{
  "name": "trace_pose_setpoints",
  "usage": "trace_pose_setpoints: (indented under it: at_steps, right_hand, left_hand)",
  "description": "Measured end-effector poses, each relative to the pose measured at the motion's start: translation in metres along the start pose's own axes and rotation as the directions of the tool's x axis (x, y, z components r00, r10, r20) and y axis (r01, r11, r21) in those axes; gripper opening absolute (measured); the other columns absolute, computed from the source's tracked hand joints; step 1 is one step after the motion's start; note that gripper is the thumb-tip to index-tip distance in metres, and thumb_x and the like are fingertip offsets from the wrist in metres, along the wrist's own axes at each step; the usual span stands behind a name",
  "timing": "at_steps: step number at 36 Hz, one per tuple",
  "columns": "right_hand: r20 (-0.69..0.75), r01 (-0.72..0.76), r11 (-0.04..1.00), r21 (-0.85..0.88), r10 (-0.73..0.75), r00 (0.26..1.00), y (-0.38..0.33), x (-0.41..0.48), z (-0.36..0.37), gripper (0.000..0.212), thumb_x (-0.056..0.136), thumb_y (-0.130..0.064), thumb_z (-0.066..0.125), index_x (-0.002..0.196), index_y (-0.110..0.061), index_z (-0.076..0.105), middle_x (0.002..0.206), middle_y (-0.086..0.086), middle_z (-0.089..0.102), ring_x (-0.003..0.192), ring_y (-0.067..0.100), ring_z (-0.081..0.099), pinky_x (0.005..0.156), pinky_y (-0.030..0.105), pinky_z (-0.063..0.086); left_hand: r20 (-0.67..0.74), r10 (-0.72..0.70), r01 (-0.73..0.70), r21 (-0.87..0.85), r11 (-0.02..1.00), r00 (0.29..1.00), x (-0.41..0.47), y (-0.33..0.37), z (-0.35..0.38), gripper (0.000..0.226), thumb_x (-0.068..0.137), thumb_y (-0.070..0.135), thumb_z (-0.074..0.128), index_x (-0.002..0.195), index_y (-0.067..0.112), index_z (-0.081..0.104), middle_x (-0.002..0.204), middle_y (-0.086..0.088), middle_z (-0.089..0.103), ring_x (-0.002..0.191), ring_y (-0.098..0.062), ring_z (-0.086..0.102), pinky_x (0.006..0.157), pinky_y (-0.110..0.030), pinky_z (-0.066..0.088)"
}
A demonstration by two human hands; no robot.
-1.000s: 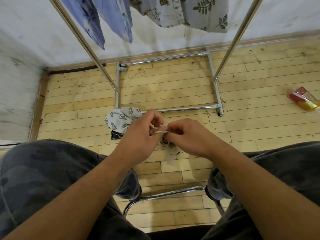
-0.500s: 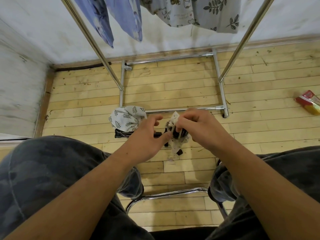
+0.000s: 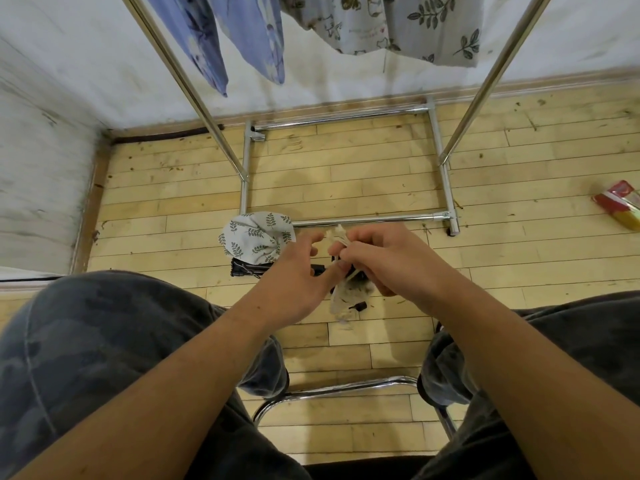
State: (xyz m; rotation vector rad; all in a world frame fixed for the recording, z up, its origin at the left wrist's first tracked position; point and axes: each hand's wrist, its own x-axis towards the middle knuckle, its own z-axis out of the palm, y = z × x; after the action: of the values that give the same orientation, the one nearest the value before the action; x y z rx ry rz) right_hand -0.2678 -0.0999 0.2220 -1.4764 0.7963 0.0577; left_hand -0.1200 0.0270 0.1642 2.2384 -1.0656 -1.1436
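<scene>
White limp cloth, a small drawstring pouch [image 3: 341, 301], hangs above the plank floor [image 3: 381, 174], its cords [image 3: 337, 236] pinched in the right hand [image 3: 388, 261]. The left hand [image 3: 294, 275], clamped on it a second ago, has let go, fingers loosely spread, likely to regrip. A crumpled leaf-print cloth [image 3: 258, 237] lies beyond.

A seated person's right hand [image 3: 391, 261] pinches a small white drawstring cloth pouch [image 3: 341, 299] above a pale wooden plank floor [image 3: 381, 174]. The left hand [image 3: 294, 275], fingers loosely spread, is just beside it. A leaf-printed white cloth [image 3: 254, 237] lies nearby.
</scene>
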Motion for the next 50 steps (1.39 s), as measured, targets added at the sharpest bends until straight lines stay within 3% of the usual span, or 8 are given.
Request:
trace_pose_setpoints:
  at_steps: [11, 16, 19, 26, 32, 37, 42, 50]
  right_hand:
    - [0.069, 0.046, 0.985, -0.167, -0.035, 0.997, 0.002, -0.002, 0.004, 0.031, 0.106, -0.029, 0.055, 0.096, -0.01, 0.076, 0.049, -0.016, 0.055, 0.041, -0.003, 0.049, 0.043, 0.007, 0.034]
    - [0.146, 0.063, 0.991, -0.118, -0.045, 0.988, -0.001, -0.004, 0.008, 0.028, 0.106, -0.024, 0.055, 0.093, -0.007, 0.073, 0.068, 0.001, 0.061, 0.044, 0.0, 0.046, 0.044, 0.011, 0.035]
    - [0.169, 0.071, 0.987, -0.146, -0.046, 0.985, -0.001, -0.005, 0.012, 0.031, 0.106, -0.028, 0.054, 0.089, -0.008, 0.071, 0.06, -0.009, 0.056, 0.047, 0.001, 0.046, 0.047, 0.013, 0.038]
    - [0.135, 0.105, 0.988, -0.117, -0.089, 0.987, -0.004, -0.005, 0.012, 0.034, 0.104, -0.039, 0.056, 0.09, -0.014, 0.073, 0.077, 0.001, 0.069, 0.071, 0.016, 0.065, 0.077, 0.034, 0.06]
    - [0.117, 0.1, 0.983, -0.157, -0.082, 0.99, 0.0, -0.003, 0.011, 0.041, 0.102, -0.047, 0.059, 0.09, -0.011, 0.076, 0.065, -0.003, 0.067, 0.061, 0.013, 0.063, 0.076, 0.041, 0.06]
    - [0.098, 0.114, 0.957, -0.268, -0.091, 0.991, 0.001, -0.001, 0.01, 0.034, 0.105, -0.038, 0.055, 0.083, -0.022, 0.075, 0.069, -0.002, 0.068, 0.059, 0.004, 0.058, 0.064, 0.025, 0.052]
    - [0.101, 0.1, 0.961, -0.258, -0.076, 0.992, 0.005, 0.001, 0.011, 0.04, 0.109, -0.034, 0.046, 0.085, -0.009, 0.066, 0.07, 0.006, 0.064, 0.058, 0.008, 0.056, 0.058, 0.026, 0.048]
    - [0.108, 0.108, 0.963, -0.248, -0.084, 0.991, 0.004, -0.001, 0.013, 0.045, 0.108, -0.04, 0.045, 0.088, -0.007, 0.068, 0.066, 0.0, 0.062, 0.057, 0.007, 0.058, 0.062, 0.029, 0.052]
  left_hand:
    - [0.069, 0.088, -0.088, 0.005, 0.996, 0.994, 0.005, -0.007, 0.006, 0.059, 0.085, 0.075, 0.056, 0.132, 0.039, 0.049, 0.121, 0.006, 0.062, 0.103, -0.011, 0.067, 0.09, -0.04, 0.059]
    - [0.096, 0.182, -0.191, 0.091, 0.977, 0.979, 0.003, 0.01, 0.005, 0.011, 0.091, 0.027, 0.058, 0.1, 0.032, 0.061, 0.091, 0.009, 0.068, 0.082, -0.011, 0.067, 0.07, -0.041, 0.059]
    - [0.116, 0.193, -0.207, 0.127, 0.97, 0.974, 0.002, 0.016, 0.005, 0.027, 0.092, 0.012, 0.055, 0.082, 0.037, 0.06, 0.079, 0.012, 0.068, 0.072, -0.008, 0.067, 0.065, -0.036, 0.059]
    - [0.124, 0.155, -0.168, 0.103, 0.98, 0.98, 0.005, 0.01, 0.004, 0.021, 0.096, 0.022, 0.056, 0.081, 0.037, 0.057, 0.078, 0.022, 0.066, 0.067, -0.005, 0.063, 0.063, -0.029, 0.056]
    - [0.078, 0.189, -0.198, 0.143, 0.97, 0.979, 0.003, 0.014, 0.004, 0.019, 0.097, 0.021, 0.05, 0.088, 0.037, 0.048, 0.074, 0.011, 0.059, 0.061, -0.003, 0.053, 0.056, -0.017, 0.038]
    - [0.037, 0.174, -0.177, 0.091, 0.98, 0.984, -0.001, 0.015, 0.004, 0.02, 0.094, 0.022, 0.057, 0.093, 0.042, 0.053, 0.089, 0.013, 0.065, 0.078, -0.005, 0.062, 0.07, -0.031, 0.054]
    - [0.055, 0.21, -0.21, 0.0, 0.978, 0.976, -0.008, 0.023, 0.001, 0.024, 0.096, 0.017, 0.061, 0.116, 0.031, 0.062, 0.102, 0.014, 0.069, 0.094, 0.001, 0.063, 0.077, -0.014, 0.051]
    - [0.153, 0.079, -0.103, 0.15, 0.983, 0.985, -0.014, 0.032, 0.002, 0.019, 0.099, 0.027, 0.058, 0.087, 0.041, 0.056, 0.086, 0.021, 0.062, 0.08, 0.014, 0.058, 0.065, -0.009, 0.041]
